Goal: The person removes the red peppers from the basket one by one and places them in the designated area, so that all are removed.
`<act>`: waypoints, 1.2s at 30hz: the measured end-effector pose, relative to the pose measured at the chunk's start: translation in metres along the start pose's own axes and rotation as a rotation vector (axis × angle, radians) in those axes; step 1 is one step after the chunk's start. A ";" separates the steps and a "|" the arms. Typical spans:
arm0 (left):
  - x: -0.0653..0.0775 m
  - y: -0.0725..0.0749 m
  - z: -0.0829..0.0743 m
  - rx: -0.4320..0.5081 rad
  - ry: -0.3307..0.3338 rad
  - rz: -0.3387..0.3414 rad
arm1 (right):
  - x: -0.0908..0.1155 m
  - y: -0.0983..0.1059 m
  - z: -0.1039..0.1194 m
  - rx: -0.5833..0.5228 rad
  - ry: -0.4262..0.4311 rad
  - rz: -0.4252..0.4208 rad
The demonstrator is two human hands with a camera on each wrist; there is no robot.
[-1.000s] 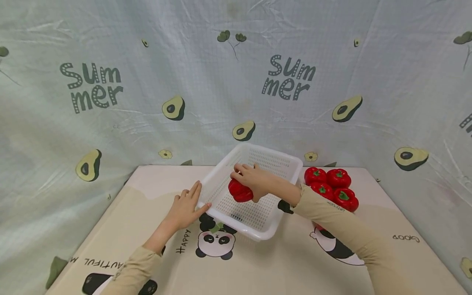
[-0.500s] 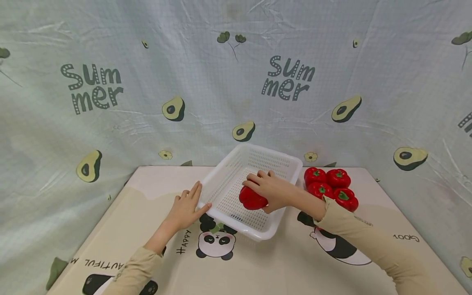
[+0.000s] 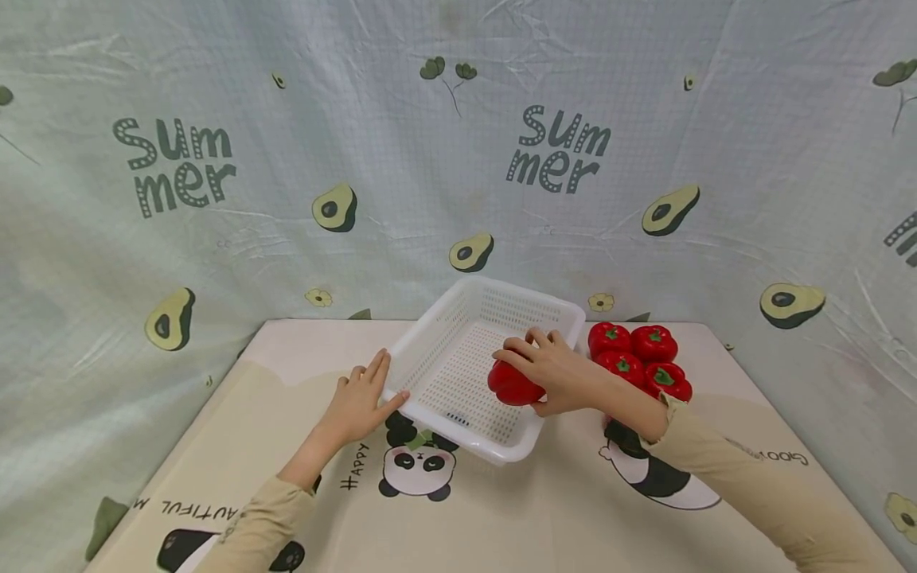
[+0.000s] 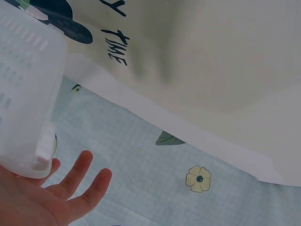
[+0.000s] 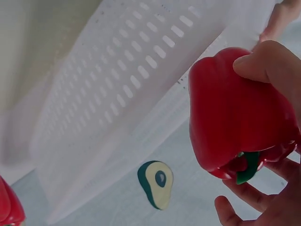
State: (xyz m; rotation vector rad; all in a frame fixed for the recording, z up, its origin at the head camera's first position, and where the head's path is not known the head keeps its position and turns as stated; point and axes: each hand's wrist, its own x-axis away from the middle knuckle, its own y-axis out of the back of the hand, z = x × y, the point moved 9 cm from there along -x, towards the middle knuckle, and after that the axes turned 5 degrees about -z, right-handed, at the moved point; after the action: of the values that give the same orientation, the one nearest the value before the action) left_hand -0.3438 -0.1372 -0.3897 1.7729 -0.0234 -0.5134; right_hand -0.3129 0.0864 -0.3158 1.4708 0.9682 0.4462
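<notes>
My right hand (image 3: pixel 562 376) grips a red bell pepper (image 3: pixel 514 386) over the right side of a white perforated plastic basket (image 3: pixel 450 362). In the right wrist view, the thumb lies across the pepper's side, and its green stem (image 5: pixel 248 167) faces down. My left hand (image 3: pixel 356 407) rests at the basket's left corner, thumb on the near rim and straight fingers along the left side. Through the left wrist view, these fingers (image 4: pixel 77 172) extend past the basket's edge. The visible part of the basket floor holds nothing.
Several red bell peppers (image 3: pixel 622 368) stand grouped on the table (image 3: pixel 473 525) just right of the basket, partly behind my right forearm. A printed cloth (image 3: pixel 401 143) hangs close behind the table's back edge.
My right hand has carried the bell pepper rightward, from the basket's middle toward its right side. My left hand and the basket stay put.
</notes>
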 end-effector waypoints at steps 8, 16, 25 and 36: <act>-0.001 -0.001 -0.001 0.010 -0.005 -0.003 | 0.023 0.012 -0.005 0.013 -0.074 -0.077; -0.001 0.000 -0.001 0.008 -0.009 -0.009 | 0.051 0.020 -0.012 0.046 -0.118 -0.130; -0.001 -0.001 0.001 0.013 0.001 -0.004 | 0.081 0.028 -0.021 0.051 -0.150 -0.191; -0.001 0.000 0.000 0.017 -0.003 -0.007 | 0.134 0.038 -0.042 0.089 -0.267 -0.232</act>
State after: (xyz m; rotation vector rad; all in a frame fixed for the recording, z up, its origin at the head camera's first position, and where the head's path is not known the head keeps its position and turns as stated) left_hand -0.3449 -0.1368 -0.3892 1.7887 -0.0243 -0.5224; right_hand -0.2577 0.2206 -0.3087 1.4341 0.9384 0.0367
